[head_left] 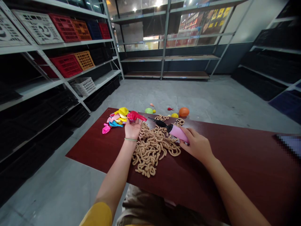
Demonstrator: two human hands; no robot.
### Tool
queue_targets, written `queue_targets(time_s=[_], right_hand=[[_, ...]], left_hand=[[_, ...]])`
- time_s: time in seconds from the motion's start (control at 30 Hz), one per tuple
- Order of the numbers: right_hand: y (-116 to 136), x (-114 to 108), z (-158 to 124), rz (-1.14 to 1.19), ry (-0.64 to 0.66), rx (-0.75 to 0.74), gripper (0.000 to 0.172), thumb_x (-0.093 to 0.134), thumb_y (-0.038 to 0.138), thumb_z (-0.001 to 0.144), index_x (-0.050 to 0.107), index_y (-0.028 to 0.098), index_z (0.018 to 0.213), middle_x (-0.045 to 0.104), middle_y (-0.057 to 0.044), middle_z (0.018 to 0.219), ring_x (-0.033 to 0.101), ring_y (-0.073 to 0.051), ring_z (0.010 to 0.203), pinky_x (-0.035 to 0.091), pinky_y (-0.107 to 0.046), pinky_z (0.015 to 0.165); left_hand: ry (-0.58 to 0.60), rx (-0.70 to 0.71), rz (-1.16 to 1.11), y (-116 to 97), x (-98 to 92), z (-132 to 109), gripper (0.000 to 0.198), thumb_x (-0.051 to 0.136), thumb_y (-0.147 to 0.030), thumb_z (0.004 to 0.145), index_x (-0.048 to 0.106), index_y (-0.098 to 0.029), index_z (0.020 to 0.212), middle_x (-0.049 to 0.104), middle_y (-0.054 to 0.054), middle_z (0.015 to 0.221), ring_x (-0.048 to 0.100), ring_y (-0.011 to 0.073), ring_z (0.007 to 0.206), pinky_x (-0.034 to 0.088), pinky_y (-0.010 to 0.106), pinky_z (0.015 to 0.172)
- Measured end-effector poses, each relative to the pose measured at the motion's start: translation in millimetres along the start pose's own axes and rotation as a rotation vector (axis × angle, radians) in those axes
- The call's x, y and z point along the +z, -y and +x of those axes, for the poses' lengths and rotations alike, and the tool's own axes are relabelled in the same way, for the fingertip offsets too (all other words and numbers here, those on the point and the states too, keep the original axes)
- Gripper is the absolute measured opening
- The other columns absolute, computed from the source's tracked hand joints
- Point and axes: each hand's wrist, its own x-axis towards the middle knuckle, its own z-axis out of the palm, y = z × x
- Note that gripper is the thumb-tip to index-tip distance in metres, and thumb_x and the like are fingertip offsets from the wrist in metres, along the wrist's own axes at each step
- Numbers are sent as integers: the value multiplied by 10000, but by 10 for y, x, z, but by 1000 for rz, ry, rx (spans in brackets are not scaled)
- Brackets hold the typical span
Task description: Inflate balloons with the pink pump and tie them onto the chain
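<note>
My left hand [133, 129] holds a limp red balloon [135, 116], with its neck pointing right. The fingers are closed around it and partly hidden. In my right hand [196, 142] is a pink balloon pump [178, 133] with a black tapered nozzle. The nozzle tip lies close to the red balloon's neck; whether they touch I cannot tell. Beside my left hand, several uninflated balloons [115, 124] in yellow, pink, blue and white form a small heap. Between and below both hands spreads a tangled pile of tan, curly, rope-like pieces [150, 147].
The dark red table [94, 147] extends far to the right. Beyond its back edge, an inflated orange balloon [184, 111], a light green balloon [149, 110] and smaller balloons lie on the grey floor [204, 97]. Shelves with plastic crates [67, 65] line the left side.
</note>
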Motion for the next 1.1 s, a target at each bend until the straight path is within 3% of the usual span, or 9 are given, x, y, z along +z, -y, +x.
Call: queue_targets(time_s=[0.17, 0.63, 1.1], right_hand=[[3, -9, -6, 15, -5, -19, 529, 536, 339, 842, 500, 221, 1357, 633, -75, 1168, 630, -208, 862, 458, -286, 661], [28, -1, -6, 15, 22, -35, 554, 546, 349, 835, 487, 228, 1372, 633, -63, 1161, 630, -203, 849, 456, -289, 657], [43, 14, -15, 46, 19, -21, 556, 549, 336, 828, 487, 224, 1369, 635, -70, 1165, 636, -208, 853, 477, -297, 676]], left_hand=[[-26, 6, -9, -4, -7, 8, 446, 272, -371, 1011, 623, -176, 818, 702, 85, 970, 654, 181, 941, 497, 476, 970], [13, 4, 0, 74, 55, -79, 445, 255, -369, 1016, 634, -176, 885, 701, 90, 1014, 650, 197, 1000, 480, 522, 981], [-10, -4, 100, 175, 67, -130, 407, 308, -396, 1002, 648, -193, 909, 677, 94, 1086, 641, 196, 1016, 502, 466, 952]])
